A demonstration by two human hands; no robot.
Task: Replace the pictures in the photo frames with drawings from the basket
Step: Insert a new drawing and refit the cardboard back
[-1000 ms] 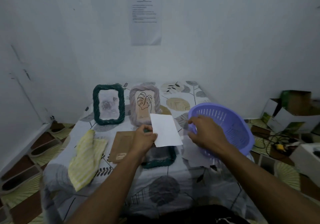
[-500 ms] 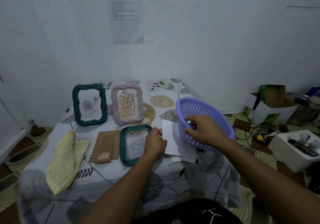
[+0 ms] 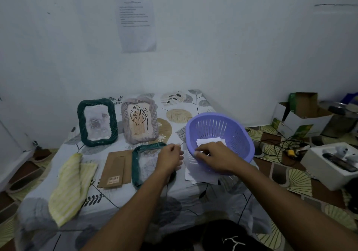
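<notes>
The purple basket [image 3: 232, 134] sits at the table's right edge with white drawings [image 3: 210, 140] inside. My right hand [image 3: 212, 156] grips its near rim, fingertips over the edge by the drawings. My left hand [image 3: 169, 156] hovers loosely closed, with nothing visible in it, over the right side of a green frame [image 3: 138, 165] lying flat. Two frames stand at the back: a green one [image 3: 96, 121] with a faint picture and a grey one [image 3: 139, 122] with a leaf drawing. More white sheets [image 3: 199, 176] lie under the basket.
A brown backing board [image 3: 116, 168] lies left of the flat frame, and a yellow striped cloth [image 3: 71, 184] lies further left. The table [image 3: 174, 196] stands against the wall. Boxes [image 3: 302, 115], cables [image 3: 279, 146] and a white box [image 3: 327, 163] crowd the floor on the right.
My left hand lowered the white sheet beside the basket and let go, then closed over the flat green frame. The basket, held by my right hand, tipped so its inside shows.
</notes>
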